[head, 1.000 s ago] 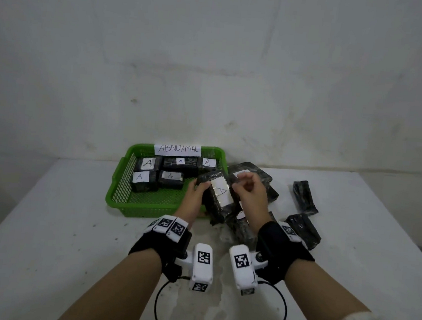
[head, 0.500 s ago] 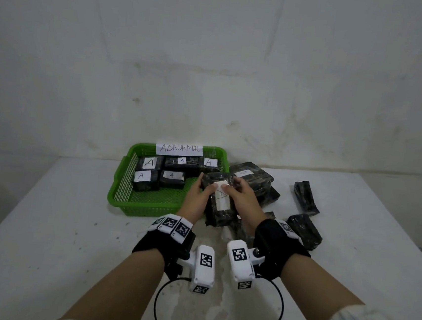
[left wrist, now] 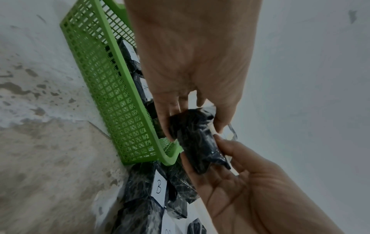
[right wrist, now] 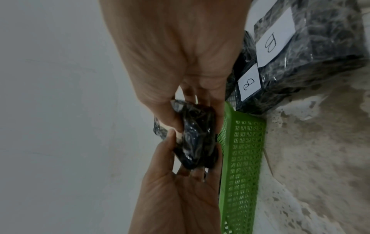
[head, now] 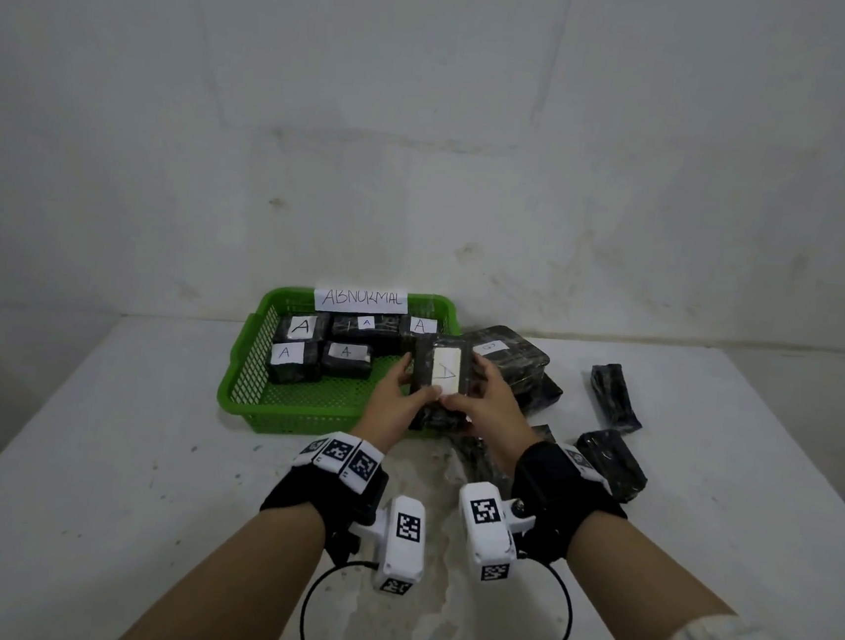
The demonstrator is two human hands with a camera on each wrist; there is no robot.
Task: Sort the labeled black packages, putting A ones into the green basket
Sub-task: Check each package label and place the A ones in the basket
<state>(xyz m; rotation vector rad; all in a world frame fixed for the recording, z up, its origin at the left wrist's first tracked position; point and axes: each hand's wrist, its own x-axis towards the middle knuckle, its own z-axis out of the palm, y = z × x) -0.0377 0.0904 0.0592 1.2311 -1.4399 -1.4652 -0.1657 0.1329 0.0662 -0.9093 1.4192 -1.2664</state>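
Both hands hold one black wrapped package (head: 443, 381) whose white label shows a sideways A. My left hand (head: 403, 390) grips its left side and my right hand (head: 485, 398) grips its right side, thumbs on top. They hold it above the front right corner of the green basket (head: 299, 403). Several black packages labelled A (head: 300, 331) lie in the back of the basket. In the left wrist view the package (left wrist: 198, 139) sits pinched between my left fingers (left wrist: 166, 117) and the right hand (left wrist: 240, 182). The right wrist view shows the same package (right wrist: 194, 139) beside the basket wall (right wrist: 242, 150).
A paper sign reading ABNORMAL (head: 360, 299) stands on the basket's back rim. A pile of black packages, some labelled B (head: 504, 358), lies right of the basket. Two more black packages (head: 613, 405) lie further right. A wall stands close behind the white table (head: 140, 447).
Both hands have carried the package left and away from me, from over the pile to the basket's right corner. The package has turned so that its label faces up.
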